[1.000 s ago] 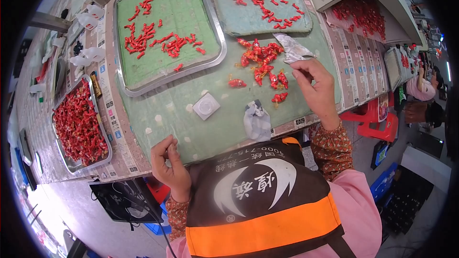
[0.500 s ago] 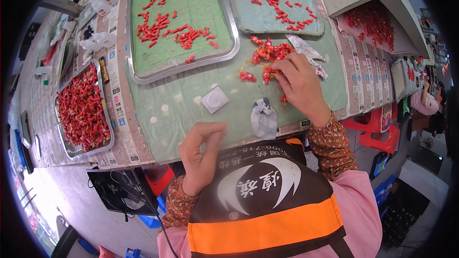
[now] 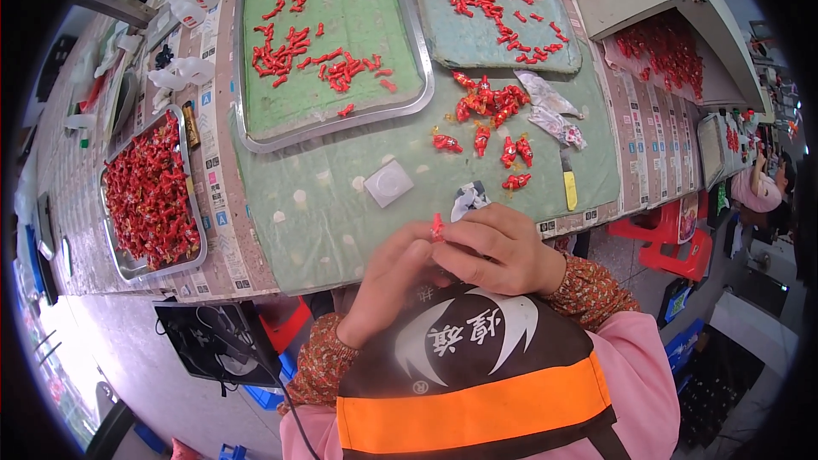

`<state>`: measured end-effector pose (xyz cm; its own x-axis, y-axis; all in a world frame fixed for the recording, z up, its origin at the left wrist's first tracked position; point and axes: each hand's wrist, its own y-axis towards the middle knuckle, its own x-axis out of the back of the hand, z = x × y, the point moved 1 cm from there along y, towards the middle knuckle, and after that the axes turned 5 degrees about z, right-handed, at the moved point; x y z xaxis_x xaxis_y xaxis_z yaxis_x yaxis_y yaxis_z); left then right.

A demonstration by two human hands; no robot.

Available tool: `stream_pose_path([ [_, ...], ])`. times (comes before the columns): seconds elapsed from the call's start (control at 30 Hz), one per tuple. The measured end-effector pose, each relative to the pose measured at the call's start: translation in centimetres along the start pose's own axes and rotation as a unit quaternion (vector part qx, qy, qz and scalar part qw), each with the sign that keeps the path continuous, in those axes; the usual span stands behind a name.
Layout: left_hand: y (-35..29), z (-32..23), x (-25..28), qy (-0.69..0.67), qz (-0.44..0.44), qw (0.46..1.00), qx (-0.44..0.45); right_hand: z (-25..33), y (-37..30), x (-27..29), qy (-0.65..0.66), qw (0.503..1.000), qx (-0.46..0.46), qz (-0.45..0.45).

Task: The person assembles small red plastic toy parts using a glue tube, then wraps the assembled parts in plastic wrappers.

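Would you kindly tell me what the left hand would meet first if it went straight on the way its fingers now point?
The left hand would probably first meet the small glossy red elongated piece between the two hands, then the right hand; depth there is unclear.

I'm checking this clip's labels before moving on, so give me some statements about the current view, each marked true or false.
1. The left hand and right hand come together at a small red piece. True.
2. The yellow-handled tool is in the right hand. False: it lies on the green mat, to the right.
3. The metal tray with green lining has red pieces scattered on it. True.
4. The white square block sits inside that tray. False: it lies on the green mat, outside the tray.
5. The smaller metal tray at the left holds a heap of red pieces. True.
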<state>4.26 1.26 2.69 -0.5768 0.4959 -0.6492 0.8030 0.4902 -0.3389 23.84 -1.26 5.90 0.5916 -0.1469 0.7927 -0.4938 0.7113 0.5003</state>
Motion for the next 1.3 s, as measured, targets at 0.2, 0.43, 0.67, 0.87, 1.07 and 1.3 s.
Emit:
stream_pose_path([
  [0.2, -0.2, 0.7, 0.9, -0.05, -0.043, 0.998, -0.009, -0.3, -0.5, -0.4, 0.009, 1.0, 0.019, 0.02],
  [0.43, -1.3, 0.2, 0.8, -0.025, -0.089, 0.995, -0.021, -4.3, -0.1, 2.6, -0.01, 0.998, -0.063, -0.027],
  [0.67, -1.9, 1.5, 1.8, 0.067, -0.136, 0.985, -0.077, -17.7, -0.7, 6.0, -0.161, 0.938, -0.291, -0.097],
  [0.87, -1.6, 1.2, 1.6, 0.047, -0.179, 0.98, -0.072, -21.7, -0.7, 5.4, -0.138, 0.916, -0.376, -0.002],
  [1.07, -1.3, 1.0, 1.9, 0.073, -0.166, 0.981, -0.074, -22.6, 0.5, 4.6, -0.173, 0.909, -0.368, 0.092],
  [1.3, -1.4, 1.1, 2.0, 0.058, -0.161, 0.982, -0.079, -22.4, 1.7, 4.7, -0.131, 0.881, -0.433, 0.14],
])
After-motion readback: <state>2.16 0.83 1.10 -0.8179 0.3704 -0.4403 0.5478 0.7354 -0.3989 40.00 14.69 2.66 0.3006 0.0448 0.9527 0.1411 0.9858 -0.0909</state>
